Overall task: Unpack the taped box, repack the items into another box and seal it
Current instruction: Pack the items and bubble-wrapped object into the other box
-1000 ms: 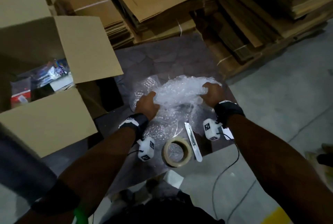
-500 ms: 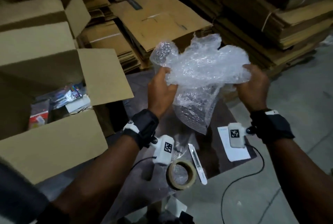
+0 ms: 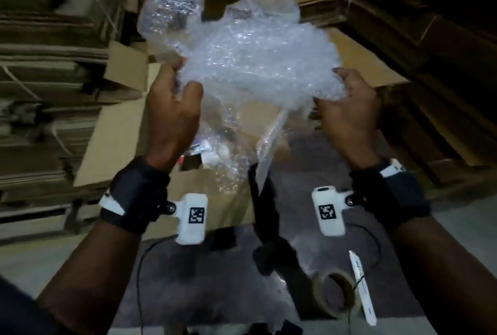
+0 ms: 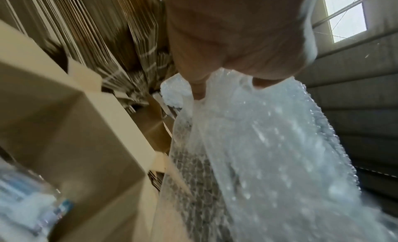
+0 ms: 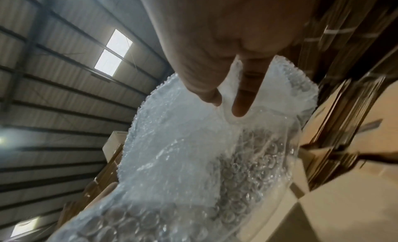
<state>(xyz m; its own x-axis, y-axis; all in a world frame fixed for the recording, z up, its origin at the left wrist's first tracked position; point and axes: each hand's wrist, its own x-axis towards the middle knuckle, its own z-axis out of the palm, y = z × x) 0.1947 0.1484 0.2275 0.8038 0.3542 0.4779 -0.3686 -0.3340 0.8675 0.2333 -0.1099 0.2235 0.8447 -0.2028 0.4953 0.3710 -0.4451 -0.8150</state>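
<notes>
Both hands up, bubble wrap (image 3: 258,65) bunched between them, higher than half a second ago and shifted left: it was in front of the flat cardboard stacks to the right of the open box (image 3: 215,200), now it hangs over the box, loose tail dangling down toward the items (image 3: 207,149) inside.

Left hand (image 3: 172,116): fingers curled round the wrap's left edge, thumb pressed on the near side. Left wrist view shows the sheet gathered under the palm (image 4: 237,41).

Right hand (image 3: 349,116): gripping the right edge. In the right wrist view, thumb and one finger (image 5: 243,96) pinch a fold of wrap (image 5: 193,152).

Grip on both sides same as before; only the position changed.

Camera has swung left too: the box that sat at the left of the frame is now centre, under the wrap. Tape roll (image 3: 336,295) and white-handled knife (image 3: 361,289) lie side by side on the dark mat (image 3: 215,281), near right; earlier they showed near centre. Stacks of flat cardboard (image 3: 48,65) fill the far side.
</notes>
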